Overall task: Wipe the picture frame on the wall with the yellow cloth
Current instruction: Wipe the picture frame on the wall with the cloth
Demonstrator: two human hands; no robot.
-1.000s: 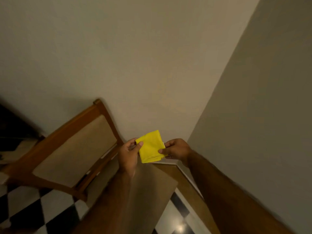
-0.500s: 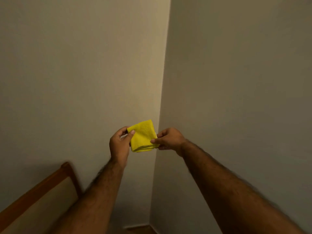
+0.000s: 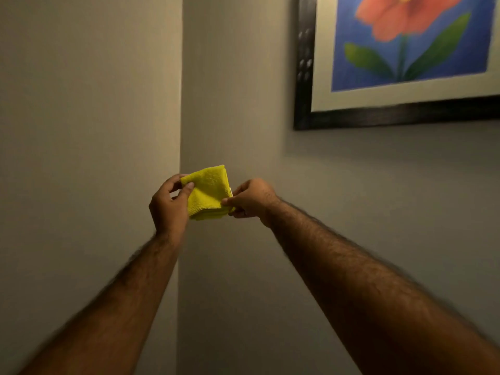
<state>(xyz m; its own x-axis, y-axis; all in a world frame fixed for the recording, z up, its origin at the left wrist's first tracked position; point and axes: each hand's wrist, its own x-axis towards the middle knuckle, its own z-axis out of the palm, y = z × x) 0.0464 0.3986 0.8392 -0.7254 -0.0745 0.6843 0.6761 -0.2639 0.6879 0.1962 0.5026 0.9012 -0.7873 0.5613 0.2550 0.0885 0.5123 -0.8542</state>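
A folded yellow cloth is held up in front of a wall corner, pinched from both sides. My left hand grips its left edge with thumb and fingers. My right hand pinches its right lower edge. The picture frame, black with a white mat and a red flower on blue, hangs on the right wall at the upper right, well above and to the right of the cloth. Its top and right side are cut off by the view.
Two plain walls meet at a vertical corner just behind the cloth. Bare wall lies below the frame.
The view has tilted upward: the chair and floor have dropped out of sight and the picture frame has come into view. Both hands still hold the cloth the same way.
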